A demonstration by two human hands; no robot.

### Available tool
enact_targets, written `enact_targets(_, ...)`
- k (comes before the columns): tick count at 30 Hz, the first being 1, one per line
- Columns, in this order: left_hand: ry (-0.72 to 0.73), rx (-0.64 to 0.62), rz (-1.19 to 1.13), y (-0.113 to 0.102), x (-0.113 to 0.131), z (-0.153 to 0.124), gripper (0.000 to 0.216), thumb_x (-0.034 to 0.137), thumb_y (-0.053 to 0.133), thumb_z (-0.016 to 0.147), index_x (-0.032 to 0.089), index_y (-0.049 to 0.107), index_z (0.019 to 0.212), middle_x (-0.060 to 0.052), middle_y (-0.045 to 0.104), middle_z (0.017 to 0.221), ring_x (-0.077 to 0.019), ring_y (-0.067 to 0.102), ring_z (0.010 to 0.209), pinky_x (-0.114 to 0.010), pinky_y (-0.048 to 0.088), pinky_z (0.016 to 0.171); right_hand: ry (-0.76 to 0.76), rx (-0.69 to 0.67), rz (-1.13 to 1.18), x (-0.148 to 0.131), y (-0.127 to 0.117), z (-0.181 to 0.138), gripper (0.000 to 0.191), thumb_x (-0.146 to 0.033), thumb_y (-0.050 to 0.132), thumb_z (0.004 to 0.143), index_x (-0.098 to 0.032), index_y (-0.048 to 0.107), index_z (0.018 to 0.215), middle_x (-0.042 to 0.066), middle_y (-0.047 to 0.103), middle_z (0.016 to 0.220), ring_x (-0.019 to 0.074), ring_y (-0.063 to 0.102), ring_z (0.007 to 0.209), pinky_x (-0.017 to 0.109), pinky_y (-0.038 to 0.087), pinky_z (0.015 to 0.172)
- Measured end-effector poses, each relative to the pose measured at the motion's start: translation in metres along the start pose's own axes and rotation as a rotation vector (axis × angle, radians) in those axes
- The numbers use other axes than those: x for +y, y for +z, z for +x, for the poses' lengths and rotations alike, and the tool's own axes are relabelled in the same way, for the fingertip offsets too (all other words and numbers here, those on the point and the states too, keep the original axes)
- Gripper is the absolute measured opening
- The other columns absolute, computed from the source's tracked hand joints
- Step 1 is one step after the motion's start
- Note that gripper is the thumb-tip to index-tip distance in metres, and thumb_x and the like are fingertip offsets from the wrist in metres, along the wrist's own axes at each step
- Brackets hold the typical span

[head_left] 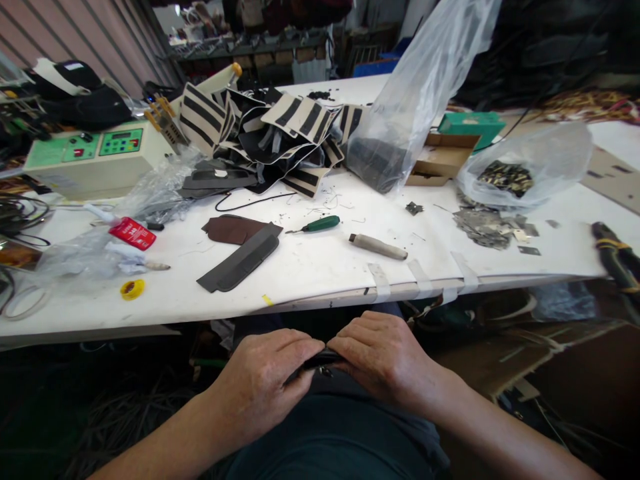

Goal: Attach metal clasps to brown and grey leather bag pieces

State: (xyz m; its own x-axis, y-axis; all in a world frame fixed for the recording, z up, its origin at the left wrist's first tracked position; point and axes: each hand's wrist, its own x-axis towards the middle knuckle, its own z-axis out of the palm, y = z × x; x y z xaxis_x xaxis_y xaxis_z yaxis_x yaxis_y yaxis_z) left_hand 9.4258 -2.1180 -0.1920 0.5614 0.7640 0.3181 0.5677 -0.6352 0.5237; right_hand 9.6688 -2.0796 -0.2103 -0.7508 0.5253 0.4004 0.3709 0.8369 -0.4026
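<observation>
Both hands meet over my lap, just below the table's front edge. Between them is a small dark piece [320, 360] with a bit of shiny metal on its underside; its kind is mostly hidden by the fingers. My left hand [267, 370] pinches its left end between thumb and fingers. On the other end, my right hand [385, 353] is closed with fingertips along the top. On the table ahead lie a grey leather-like panel [243, 260], a brown panel [230, 229], a green-handled awl [320, 224] and a worn pale handle [379, 247].
A white-topped table [310, 280] spans the view. Striped panels [300, 120] are heaped at the back. Around them stand a control box [100, 157], a red bottle [133, 233], yellow tape [132, 289], a plastic bag [415, 87], metal plates [485, 228] and pliers [617, 257].
</observation>
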Motion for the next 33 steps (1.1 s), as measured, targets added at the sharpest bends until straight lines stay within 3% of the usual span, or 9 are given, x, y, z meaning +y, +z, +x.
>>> enact_targets(5,0.035,-0.011,-0.041,-0.002,0.0,-0.002,0.036,0.003,0.066,0.087,0.017,0.066,0.12,-0.004,0.078,0.111,-0.0156,0.074,0.096,-0.028,0.061,0.087,0.003,-0.009,0.02,-0.004,-0.005,0.001,0.02,-0.02,0.052,0.105,-0.015,0.07,0.096,0.004,0.069,0.076,0.0157,0.061,0.069,0.032,0.038,0.065)
enact_targets(14,0.054,-0.035,-0.084,-0.006,0.0,0.001,0.028,0.002,0.065,0.087,0.017,0.068,0.111,-0.003,0.077,0.096,-0.0152,0.072,0.081,-0.028,0.059,0.072,0.004,-0.033,0.094,-0.006,-0.002,0.002,0.018,-0.012,0.053,0.099,-0.015,0.071,0.1,0.003,0.069,0.078,0.0163,0.062,0.07,0.033,0.037,0.066)
enact_targets(18,0.045,-0.037,-0.095,-0.004,-0.001,0.001,0.028,0.002,0.064,0.089,0.017,0.068,0.112,-0.003,0.078,0.1,-0.015,0.073,0.085,-0.028,0.06,0.076,-0.008,-0.039,0.067,-0.005,-0.001,0.003,0.016,-0.014,0.055,0.098,-0.015,0.071,0.098,0.003,0.068,0.076,0.0167,0.06,0.068,0.034,0.037,0.065)
enact_targets(22,-0.03,0.084,-0.003,-0.003,-0.007,-0.003,0.031,0.011,0.07,0.091,0.017,0.066,0.121,-0.006,0.078,0.111,-0.0172,0.076,0.098,-0.029,0.062,0.088,0.032,0.001,0.006,-0.002,-0.003,0.004,0.016,-0.019,0.056,0.101,-0.015,0.071,0.095,0.004,0.069,0.077,0.0169,0.061,0.068,0.034,0.037,0.064)
enact_targets(26,-0.081,0.193,0.124,-0.005,-0.01,-0.004,0.03,0.027,0.078,0.089,0.015,0.068,0.114,-0.006,0.079,0.097,-0.0191,0.077,0.086,-0.031,0.063,0.08,0.084,-0.008,0.031,-0.004,-0.006,0.006,0.014,-0.023,0.059,0.101,-0.016,0.071,0.096,0.004,0.071,0.08,0.0168,0.064,0.07,0.033,0.041,0.065)
enact_targets(29,-0.065,0.198,0.123,-0.006,-0.008,-0.003,0.024,0.029,0.078,0.089,0.016,0.069,0.107,-0.004,0.079,0.09,-0.018,0.077,0.079,-0.03,0.063,0.074,0.143,0.018,0.052,-0.009,-0.008,0.008,0.011,-0.024,0.065,0.096,-0.018,0.07,0.104,0.005,0.074,0.09,0.0189,0.068,0.081,0.033,0.047,0.073)
enact_targets(33,-0.063,0.184,0.097,-0.006,-0.005,0.0,0.02,0.027,0.074,0.093,0.016,0.069,0.108,-0.004,0.079,0.091,-0.0181,0.077,0.08,-0.03,0.063,0.076,0.21,0.075,0.075,-0.018,-0.011,0.012,0.034,-0.019,0.07,0.085,-0.018,0.066,0.12,0.009,0.073,0.117,0.0227,0.07,0.1,0.035,0.053,0.086)
